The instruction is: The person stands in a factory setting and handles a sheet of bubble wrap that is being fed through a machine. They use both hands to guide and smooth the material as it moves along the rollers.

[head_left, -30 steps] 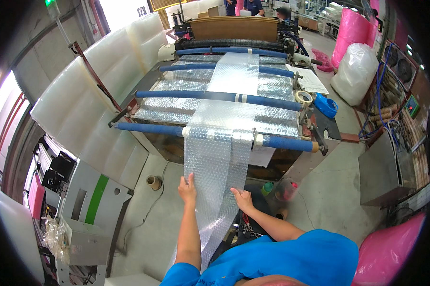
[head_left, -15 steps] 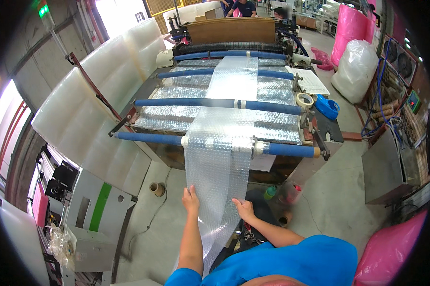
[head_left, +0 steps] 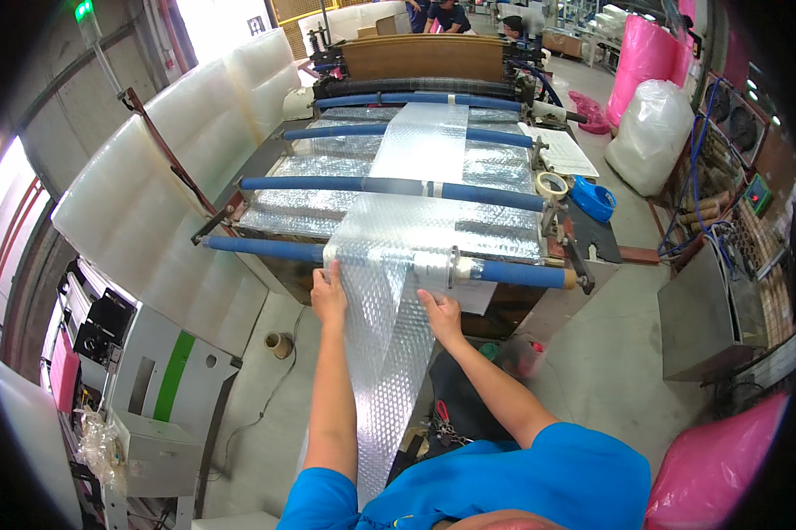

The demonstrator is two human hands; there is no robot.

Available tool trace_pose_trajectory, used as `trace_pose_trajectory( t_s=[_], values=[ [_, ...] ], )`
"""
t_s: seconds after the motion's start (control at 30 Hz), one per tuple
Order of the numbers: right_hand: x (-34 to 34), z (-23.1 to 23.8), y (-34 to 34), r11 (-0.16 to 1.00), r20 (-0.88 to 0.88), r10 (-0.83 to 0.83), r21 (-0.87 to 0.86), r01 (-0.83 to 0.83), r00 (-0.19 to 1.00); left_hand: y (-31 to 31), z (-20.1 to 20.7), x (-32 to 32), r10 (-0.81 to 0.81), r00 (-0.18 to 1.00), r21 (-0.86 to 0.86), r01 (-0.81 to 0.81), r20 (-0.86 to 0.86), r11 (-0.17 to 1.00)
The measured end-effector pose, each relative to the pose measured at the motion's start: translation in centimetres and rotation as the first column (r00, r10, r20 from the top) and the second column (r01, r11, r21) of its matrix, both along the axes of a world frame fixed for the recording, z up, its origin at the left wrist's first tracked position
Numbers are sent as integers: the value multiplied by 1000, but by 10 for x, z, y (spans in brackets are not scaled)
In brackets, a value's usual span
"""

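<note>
A long strip of clear bubble wrap (head_left: 380, 353) comes over the blue rollers of a machine and hangs down in front of me toward my lap. At its left edge, just under the front blue roller (head_left: 521, 274), my left hand (head_left: 330, 296) is closed on the film with fingers pointing up. On the right edge, slightly lower, my right hand (head_left: 442, 318) pinches the film between thumb and fingers. The strip lies fairly flat between the two hands.
The machine bed has silvery film (head_left: 292, 199). A tape roll (head_left: 551, 185) and blue tape dispenser (head_left: 594, 201) sit at its right corner. Large bubble wrap rolls (head_left: 168, 150) stand left, a pink roll (head_left: 724, 468) lower right. A cardboard core (head_left: 279, 345) stands on the floor. People work at the back.
Both hands have moved up along the strip, from well below the front roller to just beneath it. They still hold its two edges. The view has shifted slightly.
</note>
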State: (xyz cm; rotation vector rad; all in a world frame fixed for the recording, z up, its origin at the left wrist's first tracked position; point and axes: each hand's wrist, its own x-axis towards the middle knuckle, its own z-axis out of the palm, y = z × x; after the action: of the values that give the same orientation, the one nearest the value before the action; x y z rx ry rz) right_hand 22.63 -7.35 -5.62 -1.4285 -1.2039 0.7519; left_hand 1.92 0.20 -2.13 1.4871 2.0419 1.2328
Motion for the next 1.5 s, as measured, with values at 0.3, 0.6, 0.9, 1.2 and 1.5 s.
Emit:
trace_pose_trajectory(
  t_s=[0.3, 0.6, 0.9, 1.2, 1.5],
  values=[
    [-33, -37, -67, 1000, 31, -25, -6, 25, 999, -94, -52, -20, 6, 1000, -24, -6, -27, 1000],
    [-47, 17, -137, 950, -382, 196, -155, -272, 903, -127, 33, -58, -43, 982, 113, 23, 182, 993],
    [-48, 11, -139, 933, -486, 175, -195, -302, 856, -126, 4, -56, -78, 933, -6, 85, 351, 996],
    [-37, -52, -112, 975, -158, 138, -151, -162, 978, -120, -30, -45, -122, 976, -212, 160, 180, 964],
    [-29, -75, -94, 986, 12, 129, -108, -127, 992, -98, -54, -40, -167, 977, -273, 198, 132, 941]
  ],
)
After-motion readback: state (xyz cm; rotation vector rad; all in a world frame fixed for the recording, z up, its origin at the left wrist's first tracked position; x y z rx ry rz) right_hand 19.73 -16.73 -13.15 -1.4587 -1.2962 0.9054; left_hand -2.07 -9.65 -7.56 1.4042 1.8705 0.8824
